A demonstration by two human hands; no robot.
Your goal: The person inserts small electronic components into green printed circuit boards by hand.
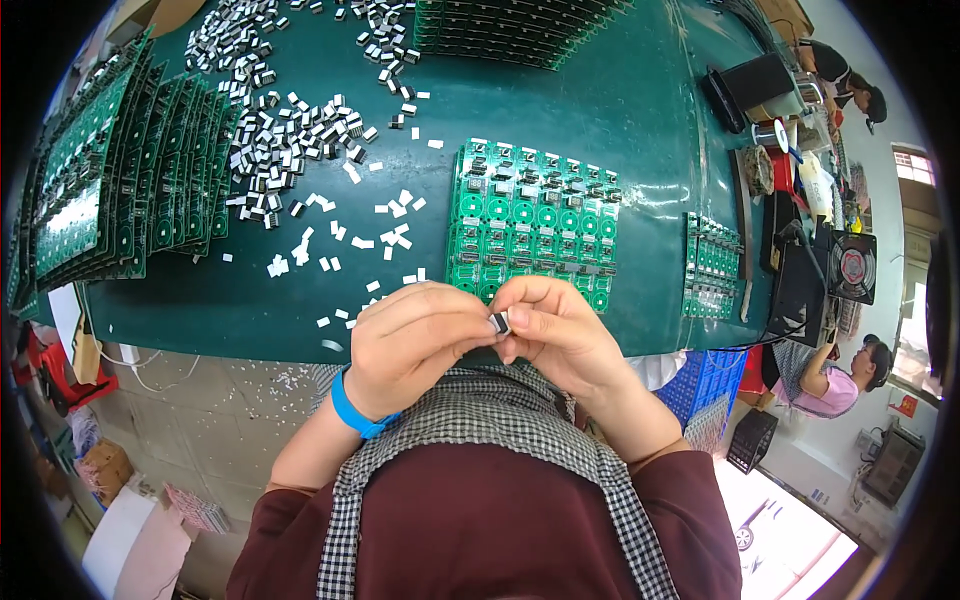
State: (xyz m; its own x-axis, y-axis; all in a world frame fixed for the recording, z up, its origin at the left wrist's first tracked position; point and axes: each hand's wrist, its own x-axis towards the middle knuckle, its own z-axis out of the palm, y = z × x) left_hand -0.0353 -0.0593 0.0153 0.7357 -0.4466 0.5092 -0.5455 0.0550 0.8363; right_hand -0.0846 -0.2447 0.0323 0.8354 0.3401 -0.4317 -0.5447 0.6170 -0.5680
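Just beyond the table's near edge, my left hand (412, 335) and my right hand (568, 338) meet fingertip to fingertip. Pinched between them is a small black block (501, 323) with a whitish face; its exact kind is too small to make out. Both hands are closed on it, and the fingers cover part of it. Right behind them, a green circuit board panel (522, 216) lies flat, with rows of dark parts mounted on it. Small white paper slips (398, 205) are scattered to the left of the panel.
Loose black-and-white blocks (290, 145) are heaped on the green table (640, 120) at the left. Stacked circuit board panels (165, 165) stand at far left, more panels (520, 30) at the back. A smaller panel (712, 265), a fan (853, 267) and a co-worker (830, 380) are at right.
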